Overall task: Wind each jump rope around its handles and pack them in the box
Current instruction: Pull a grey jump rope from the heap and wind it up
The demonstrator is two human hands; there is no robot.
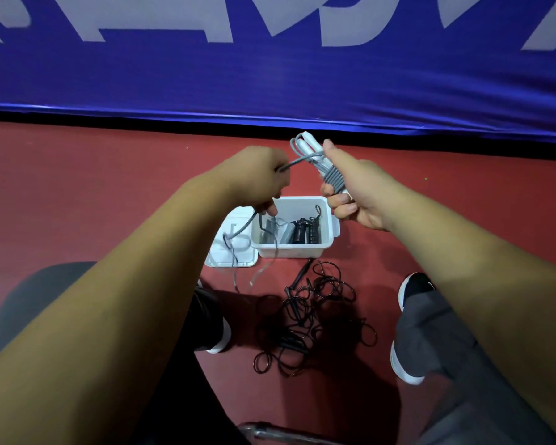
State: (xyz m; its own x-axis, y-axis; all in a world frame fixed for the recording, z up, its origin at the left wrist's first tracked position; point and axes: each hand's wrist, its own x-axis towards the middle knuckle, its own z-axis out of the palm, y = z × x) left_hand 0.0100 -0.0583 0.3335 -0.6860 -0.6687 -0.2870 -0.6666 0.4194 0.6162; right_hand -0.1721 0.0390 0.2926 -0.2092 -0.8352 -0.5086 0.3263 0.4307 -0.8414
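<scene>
Grey jump rope (302, 159) half wound on its white handles (315, 155), held above the box (294, 250)

The right hand (355, 191) grips both handles with several grey turns round them; the left hand (257, 178) pinches the loose cord, which hangs down past the lid (231, 252); the white box on the red floor (77, 187) holds what look like coiled ropes, dark and blurred; a black rope (312, 319) lies tangled between the shoes.

A white box (289, 250) stands on the red floor (77, 187) near its far edge, its lid (215, 256) flat alongside and a tangled black jump rope (294, 313) lying just in front.
</scene>
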